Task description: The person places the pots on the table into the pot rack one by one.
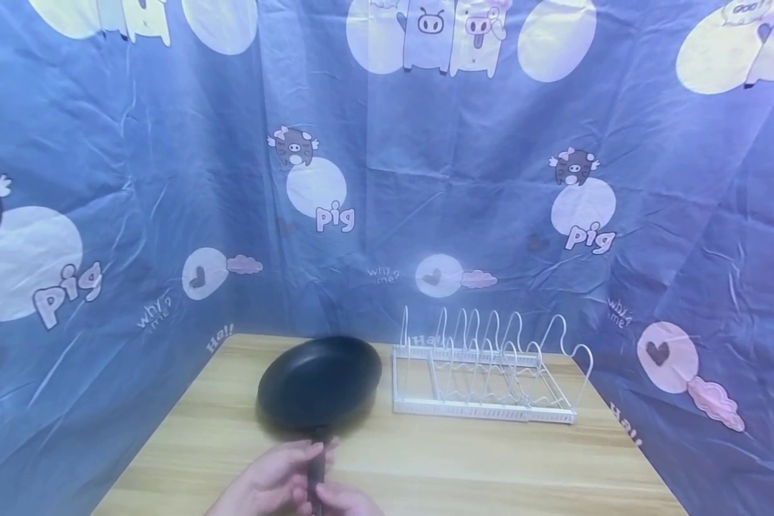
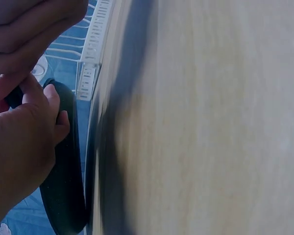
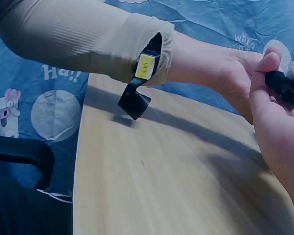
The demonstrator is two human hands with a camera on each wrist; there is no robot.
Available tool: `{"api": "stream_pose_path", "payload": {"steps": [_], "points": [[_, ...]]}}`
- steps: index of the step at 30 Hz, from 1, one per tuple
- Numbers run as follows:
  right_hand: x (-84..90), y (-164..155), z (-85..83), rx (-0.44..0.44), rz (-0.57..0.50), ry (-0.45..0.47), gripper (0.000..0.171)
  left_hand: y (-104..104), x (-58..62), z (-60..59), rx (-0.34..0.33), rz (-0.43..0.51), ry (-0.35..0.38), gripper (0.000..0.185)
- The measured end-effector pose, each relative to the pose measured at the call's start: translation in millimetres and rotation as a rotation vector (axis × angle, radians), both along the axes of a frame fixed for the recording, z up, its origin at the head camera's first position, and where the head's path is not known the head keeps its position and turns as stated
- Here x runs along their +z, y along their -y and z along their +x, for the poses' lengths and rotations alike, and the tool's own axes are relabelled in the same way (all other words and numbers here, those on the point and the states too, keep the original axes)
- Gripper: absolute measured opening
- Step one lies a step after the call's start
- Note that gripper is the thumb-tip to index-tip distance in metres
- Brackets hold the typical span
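A black frying pan (image 1: 322,383) is held over the left part of the table, its inside turned up and its handle (image 1: 317,469) pointing toward me. My left hand (image 1: 267,476) grips the handle close to the pan's body, thumb lying along it. Lower down, my right hand (image 1: 348,499) holds the handle nearer its end. In the left wrist view the pan's dark side (image 2: 66,171) stands beyond the left hand (image 2: 24,137), with a shadow on the wood beside it. The right wrist view shows the black handle end (image 3: 283,88) within the right hand (image 3: 279,117).
A white wire rack (image 1: 484,412) with upright loops stands to the right of the pan at the table's back. Blue printed cloth (image 1: 438,201) hangs around the wooden table (image 1: 464,473). A dark chair armrest (image 3: 24,149) shows beside the table in the right wrist view.
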State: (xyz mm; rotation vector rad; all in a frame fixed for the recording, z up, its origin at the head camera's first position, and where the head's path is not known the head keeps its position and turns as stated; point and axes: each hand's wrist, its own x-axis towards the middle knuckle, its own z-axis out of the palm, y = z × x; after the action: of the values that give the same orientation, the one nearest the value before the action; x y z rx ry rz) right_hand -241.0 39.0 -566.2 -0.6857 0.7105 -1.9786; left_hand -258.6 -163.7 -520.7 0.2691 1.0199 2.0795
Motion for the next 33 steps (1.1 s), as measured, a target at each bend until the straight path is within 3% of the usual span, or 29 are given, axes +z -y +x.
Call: {"api": "stream_pose_path", "payload": {"steps": [4,8,11,21,27,33], "points": [[6.1,-2,2.5,-0.013,-0.020,0.021,0.027,-3,4.0,2.8,-0.005,0.067,-0.009,0.039],[11.6,-6,6.1,-0.031,0.024,-0.012,0.024,-6,9.3,4.4,0.087,0.012,-0.057,0.031],[15.5,-8,8.5,-0.036,0.048,-0.043,0.022,-8,12.1,4.5,0.118,0.002,-0.104,0.030],[26.3,-19,19.9,-0.124,0.172,-0.114,0.020,-15,16.6,2.7,0.082,-0.014,-0.347,0.036],[33.0,-27,21.3,-0.167,0.218,-0.218,0.020,-23,23.7,2.2,0.080,-0.034,-0.427,0.037],[33.4,-36,23.1,-0.223,0.238,-0.339,0.037,-31,32.2,4.7,0.076,-0.099,-0.472,0.046]]}}
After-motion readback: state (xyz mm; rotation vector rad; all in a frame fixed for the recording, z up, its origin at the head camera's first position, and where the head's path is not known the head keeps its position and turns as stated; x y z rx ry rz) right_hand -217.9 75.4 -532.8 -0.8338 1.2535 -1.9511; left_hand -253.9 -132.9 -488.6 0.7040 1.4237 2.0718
